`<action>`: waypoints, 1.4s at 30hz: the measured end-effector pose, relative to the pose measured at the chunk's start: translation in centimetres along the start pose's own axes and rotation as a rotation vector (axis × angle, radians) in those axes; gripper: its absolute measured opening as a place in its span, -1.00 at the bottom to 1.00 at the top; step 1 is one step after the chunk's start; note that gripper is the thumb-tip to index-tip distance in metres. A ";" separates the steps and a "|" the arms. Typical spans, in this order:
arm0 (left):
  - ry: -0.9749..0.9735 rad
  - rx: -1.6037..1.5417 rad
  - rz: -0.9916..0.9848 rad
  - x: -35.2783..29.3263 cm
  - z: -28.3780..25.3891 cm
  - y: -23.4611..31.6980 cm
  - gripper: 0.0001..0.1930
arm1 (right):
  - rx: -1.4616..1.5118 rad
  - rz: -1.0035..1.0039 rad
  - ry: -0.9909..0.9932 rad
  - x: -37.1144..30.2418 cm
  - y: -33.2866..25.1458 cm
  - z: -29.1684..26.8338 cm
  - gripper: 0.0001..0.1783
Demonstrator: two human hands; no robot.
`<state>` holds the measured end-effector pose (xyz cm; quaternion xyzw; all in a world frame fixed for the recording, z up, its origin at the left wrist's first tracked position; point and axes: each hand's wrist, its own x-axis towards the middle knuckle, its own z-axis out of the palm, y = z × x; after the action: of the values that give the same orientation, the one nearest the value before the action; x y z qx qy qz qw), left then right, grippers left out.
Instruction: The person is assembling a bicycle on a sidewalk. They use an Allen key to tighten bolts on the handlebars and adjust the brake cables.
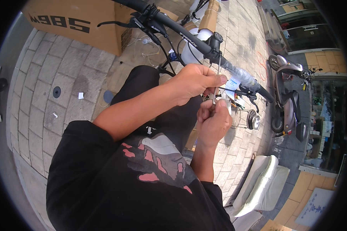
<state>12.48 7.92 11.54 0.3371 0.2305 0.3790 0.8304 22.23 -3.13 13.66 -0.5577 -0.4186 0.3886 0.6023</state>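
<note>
A black bicycle handlebar [171,24] crosses the upper part of the view, its stem [215,46] near the middle. A thin silver hex key [219,66] runs from the stem down to my hands. My left hand [194,81] is closed, thumb and fingers pinching the key's shaft below the stem. Just below it my right hand [215,121] is closed on the key's bent lower end. Clear plastic wrap [239,73] covers part of the bar right of the stem. A black brake lever [115,24] is on the left side. Where the key's tip meets the stem is hard to make out.
A large cardboard box [77,25] stands at the upper left. Black cables [166,46] hang from the bar. To the right are a round reflector [255,120], a parked scooter [291,98] and a pale wrapped cushion [258,184]. Paving bricks [69,73] surround me.
</note>
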 end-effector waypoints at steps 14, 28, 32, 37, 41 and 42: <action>0.061 0.046 0.060 -0.5 0.2 0.0 -0.68 | 0.892 0.388 -0.218 -1.2 0.5 0.2 -0.49; 0.136 -0.075 0.038 -1.8 -2.6 -2.3 -0.67 | 0.104 0.289 -0.041 -1.2 1.2 1.4 -0.55; 0.104 -0.092 0.009 -1.6 -3.0 -1.9 -0.66 | 0.083 0.302 -0.002 -0.8 1.3 1.4 -0.52; 0.040 -0.145 0.034 -1.7 -2.8 -2.2 -0.67 | 0.045 0.293 0.038 -1.3 1.3 1.8 -0.50; 0.043 -0.151 0.059 -1.5 -3.2 -2.5 -0.67 | 0.019 0.279 0.025 -1.3 1.1 2.0 -0.49; 0.033 -0.161 0.066 -1.5 -3.2 -2.6 -0.67 | 0.015 0.279 0.022 -1.4 1.1 2.0 -0.49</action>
<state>10.76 6.72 7.63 0.2703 0.2016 0.4291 0.8379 19.89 -3.63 12.50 -0.6101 -0.3276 0.4654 0.5512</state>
